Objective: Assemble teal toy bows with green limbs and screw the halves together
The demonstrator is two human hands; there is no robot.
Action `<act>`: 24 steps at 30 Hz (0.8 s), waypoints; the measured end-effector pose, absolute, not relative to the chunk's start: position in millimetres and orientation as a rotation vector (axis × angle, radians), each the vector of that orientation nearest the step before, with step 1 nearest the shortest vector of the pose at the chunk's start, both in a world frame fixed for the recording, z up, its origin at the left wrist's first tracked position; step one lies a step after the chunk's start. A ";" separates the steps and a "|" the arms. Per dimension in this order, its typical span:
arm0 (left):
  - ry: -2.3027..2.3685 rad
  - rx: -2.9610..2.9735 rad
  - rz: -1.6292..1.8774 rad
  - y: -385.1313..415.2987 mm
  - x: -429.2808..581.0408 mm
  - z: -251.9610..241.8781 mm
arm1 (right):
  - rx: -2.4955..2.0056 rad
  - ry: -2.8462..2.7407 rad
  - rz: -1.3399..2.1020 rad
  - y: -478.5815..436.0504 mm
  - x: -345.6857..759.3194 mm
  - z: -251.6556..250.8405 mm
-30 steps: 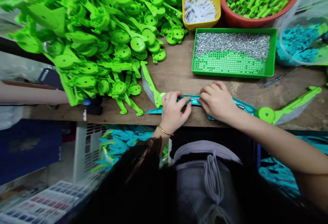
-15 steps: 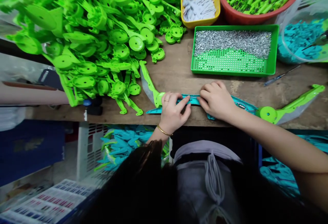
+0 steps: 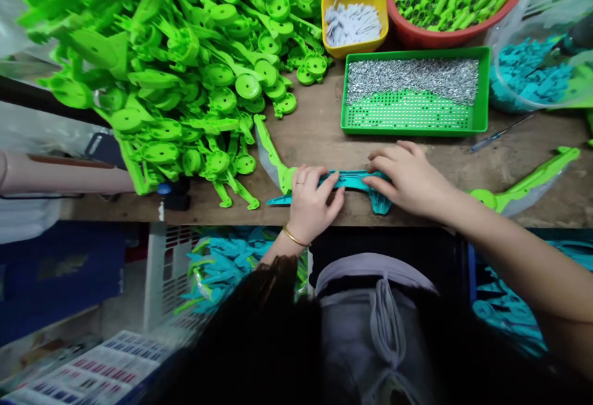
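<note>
A teal toy bow [image 3: 351, 179] with green-and-grey limbs lies along the near edge of the workbench. My left hand [image 3: 315, 198] is closed over its left part, thumb and fingers on the teal body. My right hand [image 3: 410, 176] lies over the right part of the bow, thumb and index finger at the teal bar beside the handle [image 3: 380, 201], the other fingers a little spread. The right limb [image 3: 532, 183] reaches out beyond my forearm. My right hand and forearm hide the teal section between the handle and that limb.
Green plastic parts [image 3: 222, 78] are heaped at the left. Behind the bow stands a green tray [image 3: 414, 127] of small metal pieces. A yellow bin [image 3: 354, 50], a red bowl [image 3: 435, 37] and a clear tub [image 3: 498, 78] sit further back. A screwdriver [image 3: 500, 133] lies right of the tray.
My right hand has slid right along the bow and its fingers have loosened, baring more of the teal body and handle. My left hand keeps its place. The view has shifted slightly.
</note>
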State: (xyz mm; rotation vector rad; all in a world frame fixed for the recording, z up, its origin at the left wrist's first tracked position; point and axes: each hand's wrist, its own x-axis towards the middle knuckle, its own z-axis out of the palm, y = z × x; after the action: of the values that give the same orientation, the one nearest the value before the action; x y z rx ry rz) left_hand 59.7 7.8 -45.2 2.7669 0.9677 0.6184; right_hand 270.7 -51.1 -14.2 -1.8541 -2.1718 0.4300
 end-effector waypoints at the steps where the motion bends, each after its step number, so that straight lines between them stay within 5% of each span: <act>1: 0.959 2.747 0.656 6.0 63.1 -42.8 | -1.842 -2.118 0.444 -56.9 278.1 -8.9; 24: 0.732 2.599 0.446 2.8 107.1 -43.1 | -1.619 -2.323 -0.028 -108.1 318.3 -34.4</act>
State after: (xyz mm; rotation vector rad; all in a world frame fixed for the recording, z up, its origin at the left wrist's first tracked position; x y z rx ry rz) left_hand 107.1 2.8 -43.1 2.5993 0.7318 0.4457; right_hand 318.3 -108.1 -34.4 -1.6191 -2.3229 -0.0276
